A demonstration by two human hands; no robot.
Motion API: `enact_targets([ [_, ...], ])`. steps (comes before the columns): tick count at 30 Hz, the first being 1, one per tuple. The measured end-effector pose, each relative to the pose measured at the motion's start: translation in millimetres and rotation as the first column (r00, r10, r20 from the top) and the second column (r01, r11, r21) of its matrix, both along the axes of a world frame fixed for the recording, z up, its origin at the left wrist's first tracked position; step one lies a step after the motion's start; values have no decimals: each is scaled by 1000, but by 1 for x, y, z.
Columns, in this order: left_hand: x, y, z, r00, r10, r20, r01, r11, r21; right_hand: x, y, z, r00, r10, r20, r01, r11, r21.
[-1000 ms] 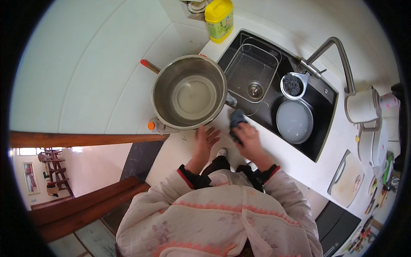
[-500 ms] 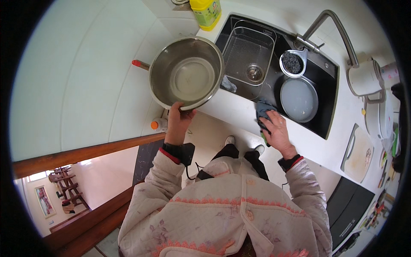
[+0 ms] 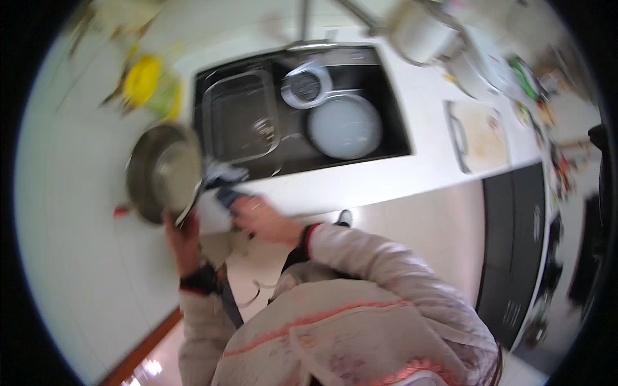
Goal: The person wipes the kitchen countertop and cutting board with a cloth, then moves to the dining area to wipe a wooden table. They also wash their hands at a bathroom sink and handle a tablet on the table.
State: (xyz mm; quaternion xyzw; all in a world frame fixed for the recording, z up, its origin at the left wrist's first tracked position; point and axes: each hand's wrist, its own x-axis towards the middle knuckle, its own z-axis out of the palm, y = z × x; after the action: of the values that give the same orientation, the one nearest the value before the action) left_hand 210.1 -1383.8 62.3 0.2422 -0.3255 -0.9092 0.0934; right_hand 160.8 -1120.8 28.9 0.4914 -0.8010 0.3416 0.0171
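Note:
My left hand [image 3: 182, 238] is closed on the rim of a steel basin [image 3: 148, 174], which looks tilted toward its left-hand wall; the picture is blurred. My right hand [image 3: 257, 215] grips a dark blue-grey cloth [image 3: 225, 196] at the counter's front edge, left of centre. A light, crumpled thing [image 3: 233, 172], too blurred to make out, lies at the sink's front left corner. The black sink [image 3: 396, 138] holds a wire basket [image 3: 238, 83], a strainer cup with dark scouring pad [image 3: 306, 87] and a round grey-white dish [image 3: 344, 128].
A white counter [image 3: 425, 161] surrounds the sink, with a yellow jug [image 3: 143, 83] at back left. The tap [image 3: 312, 46] stands behind. A cutting board [image 3: 476, 138], white pots [image 3: 421, 38] and smaller clutter are on the right. A wooden edge [image 3: 148, 344] lies lower left.
My view has swung rightward. My left hand took hold of the basin rim, and the basin now looks more tilted. The cloth in my right hand has moved leftward toward the basin.

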Motion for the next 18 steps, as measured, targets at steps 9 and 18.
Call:
enact_targets([
  [9,23,162,-31,881,-326,344,473,642,-603,2,137,9,997,-74,-6,74,997,-21],
  [18,-42,358,-3,647,-706,287,307,-103,-946,8,366,19,839,-544,-7,544,839,25],
])
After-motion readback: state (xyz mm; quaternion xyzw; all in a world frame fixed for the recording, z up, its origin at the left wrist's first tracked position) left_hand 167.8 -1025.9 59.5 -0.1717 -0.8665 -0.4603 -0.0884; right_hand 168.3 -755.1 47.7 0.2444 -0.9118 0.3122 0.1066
